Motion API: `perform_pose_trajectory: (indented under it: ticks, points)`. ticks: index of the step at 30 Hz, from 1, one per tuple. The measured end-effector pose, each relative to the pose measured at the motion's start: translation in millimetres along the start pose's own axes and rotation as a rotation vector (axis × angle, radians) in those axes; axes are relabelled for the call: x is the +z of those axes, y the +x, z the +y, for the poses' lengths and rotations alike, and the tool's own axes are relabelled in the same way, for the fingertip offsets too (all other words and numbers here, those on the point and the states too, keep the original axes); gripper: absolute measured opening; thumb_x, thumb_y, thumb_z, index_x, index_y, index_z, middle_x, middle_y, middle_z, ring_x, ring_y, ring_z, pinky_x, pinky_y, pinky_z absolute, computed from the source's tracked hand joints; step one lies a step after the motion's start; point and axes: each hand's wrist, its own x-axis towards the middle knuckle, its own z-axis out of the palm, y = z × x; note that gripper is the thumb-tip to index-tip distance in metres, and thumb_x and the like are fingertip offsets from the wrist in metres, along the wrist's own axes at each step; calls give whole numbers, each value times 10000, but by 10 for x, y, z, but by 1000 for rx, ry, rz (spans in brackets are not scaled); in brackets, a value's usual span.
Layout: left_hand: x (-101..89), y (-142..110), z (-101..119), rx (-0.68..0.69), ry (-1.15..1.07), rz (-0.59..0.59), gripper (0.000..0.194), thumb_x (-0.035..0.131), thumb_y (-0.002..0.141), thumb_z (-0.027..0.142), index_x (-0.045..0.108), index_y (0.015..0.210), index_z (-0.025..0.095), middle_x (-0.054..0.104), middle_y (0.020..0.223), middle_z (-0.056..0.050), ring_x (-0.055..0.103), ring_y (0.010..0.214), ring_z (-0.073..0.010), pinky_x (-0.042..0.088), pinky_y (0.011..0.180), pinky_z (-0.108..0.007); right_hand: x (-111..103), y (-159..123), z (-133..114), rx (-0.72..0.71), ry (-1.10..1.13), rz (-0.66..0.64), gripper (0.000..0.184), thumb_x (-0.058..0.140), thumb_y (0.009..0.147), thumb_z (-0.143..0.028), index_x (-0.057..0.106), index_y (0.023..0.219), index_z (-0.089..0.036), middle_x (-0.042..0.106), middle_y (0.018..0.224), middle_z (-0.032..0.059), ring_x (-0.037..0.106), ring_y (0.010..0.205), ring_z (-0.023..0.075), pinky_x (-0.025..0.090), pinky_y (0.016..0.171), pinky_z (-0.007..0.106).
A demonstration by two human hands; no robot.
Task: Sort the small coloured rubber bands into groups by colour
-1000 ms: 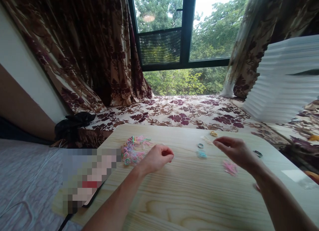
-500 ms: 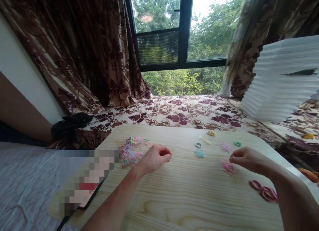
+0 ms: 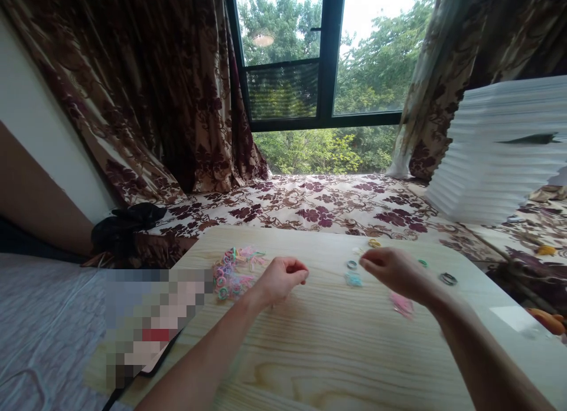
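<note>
My left hand [image 3: 286, 278] hovers over the middle of the table, thumb and fingers pinched together; anything between them is too small to make out. Beside it to the left lies a mixed pile of small coloured elastic hair bands [image 3: 233, 278]. Fingertips also closed, my right hand [image 3: 392, 272] is next to the sorted bands, and what it holds cannot be made out. Near its fingertips are light blue bands [image 3: 353, 279], a grey-green ring-shaped band [image 3: 351, 264] and yellow bands [image 3: 374, 243]. Pink bands [image 3: 401, 305] lie under the right wrist.
A green band [image 3: 422, 263] and dark grey bands [image 3: 448, 279] lie beyond my right forearm on the wooden table [image 3: 310, 364]. A blurred-out flat object [image 3: 163, 331] is at the left edge. A white pleated shape [image 3: 500, 157] stands at right, before the window.
My right hand has moved left, from beside the pink bands toward the light blue ones. Its forearm now covers the red bands, and the dark grey bands show. My left hand has barely moved.
</note>
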Motion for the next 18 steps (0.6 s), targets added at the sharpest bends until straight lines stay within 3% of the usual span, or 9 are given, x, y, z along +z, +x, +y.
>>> perform_pose_trajectory:
  ticks: [4, 6, 9, 14, 18]
  points:
    - [66, 87, 59, -10, -39, 29, 245, 607, 671, 309, 657, 800, 108, 610, 649, -13, 448, 502, -63, 341, 441, -173, 398, 150, -339, -148, 242, 105, 289, 499, 767, -411, 699, 732, -205, 673, 646, 23, 574, 561, 147, 410, 524, 252]
    - [83, 92, 60, -32, -91, 25, 267, 604, 671, 313, 665, 825, 102, 612, 656, -15, 453, 502, -60, 355, 449, -175, 607, 158, -393, -121, 441, 158, 302, 490, 773, -410, 691, 798, -186, 673, 653, 36, 597, 585, 156, 442, 534, 255]
    - [110, 56, 12, -17, -176, 50, 272, 601, 676, 314, 671, 831, 101, 622, 681, -27, 507, 557, -76, 393, 487, -183, 828, 120, -397, -41, 678, 134, 312, 501, 758, -412, 685, 823, -169, 664, 640, 43, 599, 578, 158, 451, 491, 249]
    - [147, -28, -66, 45, -211, 78, 233, 622, 677, 277, 639, 838, 109, 628, 684, -29, 563, 636, -103, 435, 548, -199, 897, 65, -417, 55, 834, 24, 297, 550, 717, -407, 688, 794, -155, 632, 588, 26, 579, 569, 140, 442, 482, 229]
    - [141, -45, -77, 56, -244, 104, 174, 628, 682, 252, 575, 776, 116, 596, 632, -2, 545, 540, -74, 437, 513, -188, 867, 53, -445, 65, 841, -43, 288, 552, 720, -405, 689, 765, -155, 629, 596, 18, 562, 551, 125, 419, 471, 218]
